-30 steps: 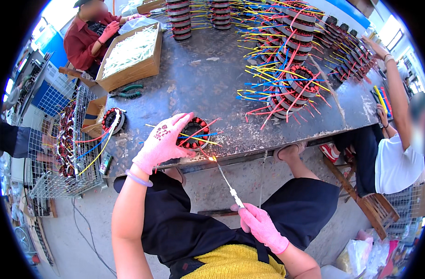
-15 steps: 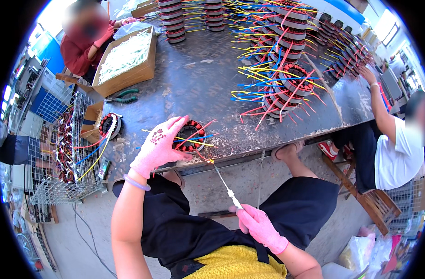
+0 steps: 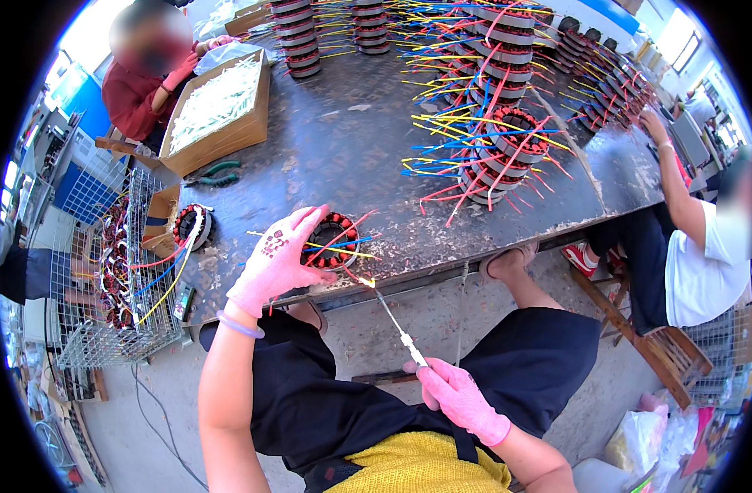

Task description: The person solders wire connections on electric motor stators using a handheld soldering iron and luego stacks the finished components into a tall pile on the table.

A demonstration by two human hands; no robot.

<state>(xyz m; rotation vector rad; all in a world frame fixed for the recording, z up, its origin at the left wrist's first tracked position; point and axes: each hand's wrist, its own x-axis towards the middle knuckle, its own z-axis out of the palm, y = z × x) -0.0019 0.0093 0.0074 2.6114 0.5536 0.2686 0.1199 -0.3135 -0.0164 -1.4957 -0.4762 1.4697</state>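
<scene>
A motor stator (image 3: 341,228) with red windings and red, yellow and blue leads lies near the table's front edge. My left hand (image 3: 279,261), in a pink glove, grips its left side, thumb at the near rim and fingers at the far side. In my pink-gloved right hand (image 3: 458,398) is a slim torch-like tool (image 3: 398,323) with a white collar and thin metal stem. A small bright flame (image 3: 367,282) burns at its tip, just off the table edge, by a lead end of the stator. My palm hides part of the tool's handle.
Another stator (image 3: 192,226) lies left of my hand, by a wire basket (image 3: 117,329). Green-handled pliers (image 3: 216,173) and a carton of white pieces (image 3: 257,131) lie beyond. Stacked stators (image 3: 507,152) stand at right. A co-worker (image 3: 705,263) sits right, another person (image 3: 138,90) far left.
The flame at the tool tip looks larger, and the tip has shifted slightly left. Both hands keep their grips. The view has shifted a little.
</scene>
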